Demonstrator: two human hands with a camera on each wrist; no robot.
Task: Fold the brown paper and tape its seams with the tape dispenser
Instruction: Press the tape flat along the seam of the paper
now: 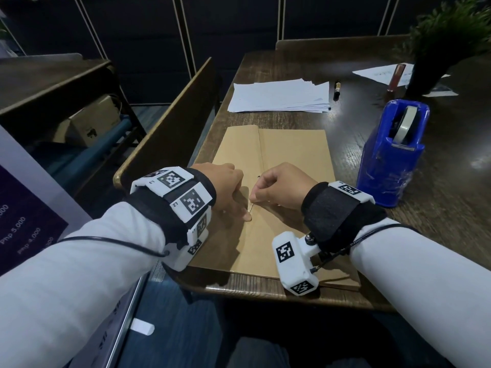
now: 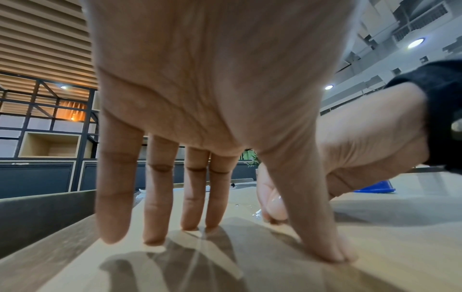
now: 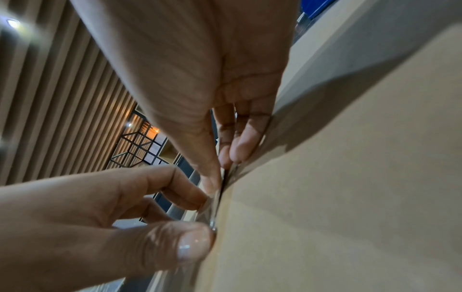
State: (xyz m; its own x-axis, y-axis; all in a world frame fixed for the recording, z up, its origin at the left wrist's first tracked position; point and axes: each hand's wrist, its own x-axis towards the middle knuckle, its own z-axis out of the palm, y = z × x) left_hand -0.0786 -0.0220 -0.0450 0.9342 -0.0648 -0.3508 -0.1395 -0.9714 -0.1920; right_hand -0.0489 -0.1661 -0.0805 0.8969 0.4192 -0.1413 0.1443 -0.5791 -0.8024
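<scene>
Brown paper point(image 1: 292, 155) flat on dark wooden table point(image 1: 438, 208)

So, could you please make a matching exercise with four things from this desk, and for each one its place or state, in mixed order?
Column one:
1. brown paper
2. tape dispenser
3. stack of white sheets
4. left hand

Column two:
A. stands to the right of the brown paper
B. lies beyond the far edge of the brown paper
C. presses down beside the seam with straight fingers
D. lies folded and flat on the table, seam up the middle

Right pairs: 1-D, 2-A, 3-B, 4-C
</scene>
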